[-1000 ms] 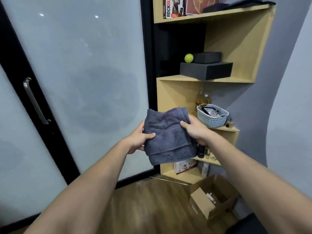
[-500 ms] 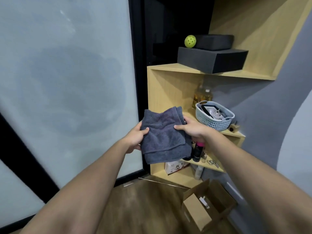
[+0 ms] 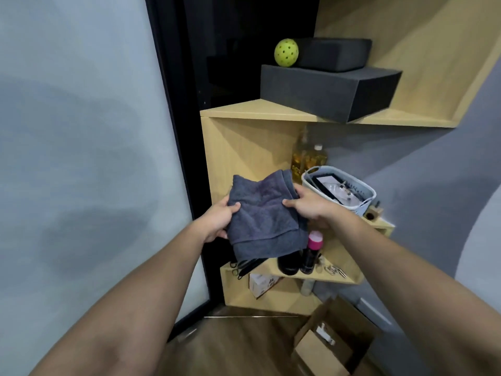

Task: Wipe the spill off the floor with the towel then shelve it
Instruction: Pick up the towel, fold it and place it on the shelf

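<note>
Folded grey towel [image 3: 264, 215] at frame centre, pinched at its sides by left hand [image 3: 218, 219] and right hand [image 3: 311, 208], before wooden shelf [image 3: 260, 111], left of white basket [image 3: 340, 189].

"How many hands [image 3: 217, 222] held the towel [image 3: 264, 215]?"
"Two hands, one towel."
"And on the shelves?"
"Two dark foam blocks [image 3: 328, 92] stacked, one yellow ball [image 3: 286, 52], two amber bottles [image 3: 309, 158], one basket [image 3: 363, 206]. One cardboard box [image 3: 329, 346] sat near right on the floor."
</note>
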Tool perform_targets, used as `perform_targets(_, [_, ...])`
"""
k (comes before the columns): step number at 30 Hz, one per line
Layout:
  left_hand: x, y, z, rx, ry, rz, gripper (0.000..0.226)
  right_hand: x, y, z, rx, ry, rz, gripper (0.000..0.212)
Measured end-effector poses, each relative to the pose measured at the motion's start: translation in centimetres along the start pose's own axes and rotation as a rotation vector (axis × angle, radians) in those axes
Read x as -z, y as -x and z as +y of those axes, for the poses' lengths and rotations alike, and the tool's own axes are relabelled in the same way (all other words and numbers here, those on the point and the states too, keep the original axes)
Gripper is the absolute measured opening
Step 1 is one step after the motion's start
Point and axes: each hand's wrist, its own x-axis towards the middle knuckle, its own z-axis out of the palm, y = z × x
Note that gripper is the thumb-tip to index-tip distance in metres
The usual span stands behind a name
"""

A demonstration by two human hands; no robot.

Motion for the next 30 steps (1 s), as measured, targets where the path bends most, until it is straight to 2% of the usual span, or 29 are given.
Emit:
perform_targets(10, [-1.3,-10.6,-0.6,0.104,0.057,-0.066,0.044,2.1,-9.2,3.4,-0.104,0.029,0.012,0.040])
perform_targets(18, [-1.8,-18.8,-1.2,0.202,0.085,0.020,0.036,3.0,-18.3,6.7,-0.146,0.074,-0.033,0.039])
perform_targets(26, [-4.9,-23.5,-2.2,0.230,0.234,0.055,0.034,4.6,-24.7,9.4,-0.134,0.270,-0.034,0.029])
perform_targets(30, [-5.8,-25.8,-2.2,0.207,0.343,0.122,0.037,5.7,-27.3,9.9,-0.080,0.319,0.054,0.029])
